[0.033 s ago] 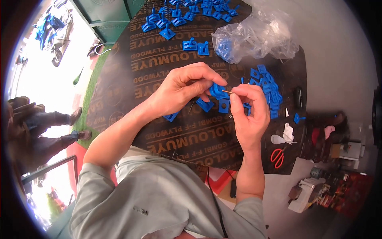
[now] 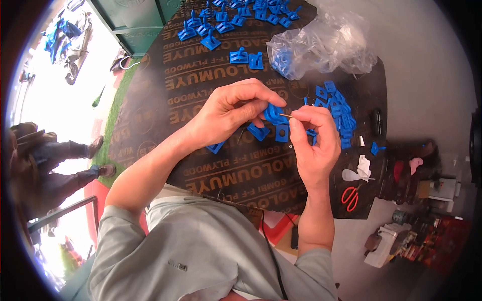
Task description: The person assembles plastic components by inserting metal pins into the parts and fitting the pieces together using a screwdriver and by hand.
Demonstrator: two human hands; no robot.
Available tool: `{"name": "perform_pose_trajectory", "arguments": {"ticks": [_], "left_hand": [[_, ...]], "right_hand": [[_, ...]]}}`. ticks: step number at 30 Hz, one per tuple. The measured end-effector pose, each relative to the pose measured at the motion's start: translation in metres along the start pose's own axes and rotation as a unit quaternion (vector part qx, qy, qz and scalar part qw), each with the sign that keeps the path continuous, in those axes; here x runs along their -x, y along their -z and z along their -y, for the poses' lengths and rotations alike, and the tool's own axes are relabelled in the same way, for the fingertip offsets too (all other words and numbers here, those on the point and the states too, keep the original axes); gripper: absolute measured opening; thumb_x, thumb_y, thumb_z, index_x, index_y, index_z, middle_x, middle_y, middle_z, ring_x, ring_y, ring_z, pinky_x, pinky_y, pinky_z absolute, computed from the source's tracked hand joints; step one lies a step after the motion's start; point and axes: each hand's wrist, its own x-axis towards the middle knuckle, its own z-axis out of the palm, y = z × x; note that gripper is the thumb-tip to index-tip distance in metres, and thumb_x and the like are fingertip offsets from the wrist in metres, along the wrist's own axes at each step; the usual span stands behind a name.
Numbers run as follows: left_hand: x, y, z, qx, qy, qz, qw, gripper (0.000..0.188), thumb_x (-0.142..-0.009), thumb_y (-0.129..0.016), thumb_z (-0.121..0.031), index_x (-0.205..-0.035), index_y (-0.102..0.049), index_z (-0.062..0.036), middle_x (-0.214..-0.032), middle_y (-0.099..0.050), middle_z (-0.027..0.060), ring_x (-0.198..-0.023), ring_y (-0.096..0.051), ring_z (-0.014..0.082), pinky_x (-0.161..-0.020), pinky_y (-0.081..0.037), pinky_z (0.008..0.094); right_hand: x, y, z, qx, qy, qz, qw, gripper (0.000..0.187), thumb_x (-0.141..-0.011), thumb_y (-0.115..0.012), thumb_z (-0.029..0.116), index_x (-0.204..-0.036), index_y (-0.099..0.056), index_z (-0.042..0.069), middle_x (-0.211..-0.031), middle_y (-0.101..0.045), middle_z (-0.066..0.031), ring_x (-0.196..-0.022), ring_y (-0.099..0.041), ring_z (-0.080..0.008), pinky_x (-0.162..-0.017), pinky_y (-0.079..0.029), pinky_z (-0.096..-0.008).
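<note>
My left hand [image 2: 236, 108] is closed on a blue plastic part [image 2: 274, 115], thumb and fingers pinching it above the dark table. From the right, my right hand [image 2: 318, 143] pinches a thin metal pin [image 2: 285, 116] between thumb and forefinger. The pin's tip reaches the blue part; whether it has entered a hole cannot be made out. Just below the hands lie a flat blue plate [image 2: 258, 131] and a blue square with a round hole [image 2: 282, 133]. Part of the held piece is hidden by my left fingers.
Loose blue parts [image 2: 343, 118] are heaped right of my hands. Blue assemblies [image 2: 210, 41] stand at the far side, near a clear plastic bag [image 2: 321, 47]. Red-handled scissors [image 2: 350, 198], a white squeeze bottle [image 2: 351, 175] and a black object [image 2: 376, 122] lie at the right edge. Another person's legs [image 2: 68, 160] show at left.
</note>
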Motion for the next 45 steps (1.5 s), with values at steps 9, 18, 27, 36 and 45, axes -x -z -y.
{"name": "perform_pose_trajectory", "arguments": {"ticks": [9,18,27,36,45], "left_hand": [[0.001,-0.005,0.0,-0.015,0.016,-0.019,1.0,0.03,-0.111,-0.06,-0.005,-0.141,-0.067,-0.0028,-0.136,-0.067,0.0064,-0.108,-0.069,0.0115,-0.092,-0.062,0.0301],[0.0,-0.005,-0.004,-0.011,0.054,-0.022,0.998,0.031,-0.109,-0.065,-0.008,-0.14,-0.067,-0.0023,-0.121,-0.073,0.004,-0.099,-0.07,0.0099,-0.088,-0.062,0.0283],[-0.002,-0.003,0.006,0.059,0.104,-0.017,0.993,0.031,-0.108,-0.064,-0.006,-0.138,-0.066,0.002,-0.112,-0.074,0.0061,-0.088,-0.071,0.0096,-0.083,-0.063,0.0286],[-0.001,-0.003,0.008,0.114,0.123,-0.014,0.986,0.03,-0.108,-0.065,-0.007,-0.136,-0.066,0.0021,-0.109,-0.075,0.0064,-0.087,-0.072,0.0117,-0.079,-0.063,0.0287],[-0.002,-0.001,0.004,0.125,0.15,-0.04,0.98,0.028,-0.108,-0.066,-0.013,-0.132,-0.068,-0.0005,-0.099,-0.073,0.0049,-0.079,-0.072,0.0111,-0.076,-0.063,0.0285]], "right_hand": [[-0.002,0.002,0.001,0.039,0.05,0.002,0.998,0.022,-0.091,-0.078,-0.011,-0.109,-0.075,0.002,-0.103,-0.073,-0.008,-0.078,-0.066,-0.0115,-0.064,-0.054,-0.0256],[-0.002,0.0,-0.001,0.081,0.079,0.002,0.994,0.026,-0.087,-0.082,-0.011,-0.106,-0.077,0.005,-0.101,-0.074,-0.007,-0.078,-0.067,-0.0139,-0.061,-0.053,-0.0266],[0.0,-0.002,-0.004,0.041,0.037,0.017,0.998,0.024,-0.088,-0.081,-0.011,-0.106,-0.077,0.004,-0.101,-0.074,-0.0066,-0.077,-0.068,-0.0119,-0.063,-0.054,-0.0261],[0.007,-0.009,-0.005,-0.033,-0.062,0.004,0.998,0.016,-0.091,-0.08,-0.009,-0.103,-0.075,0.001,-0.1,-0.074,-0.0053,-0.076,-0.066,-0.0088,-0.067,-0.053,-0.0243],[0.006,-0.006,-0.009,-0.038,-0.075,0.067,0.994,0.019,-0.092,-0.082,-0.002,-0.11,-0.077,0.002,-0.112,-0.071,-0.0068,-0.091,-0.067,-0.0113,-0.073,-0.054,-0.0254]]}}
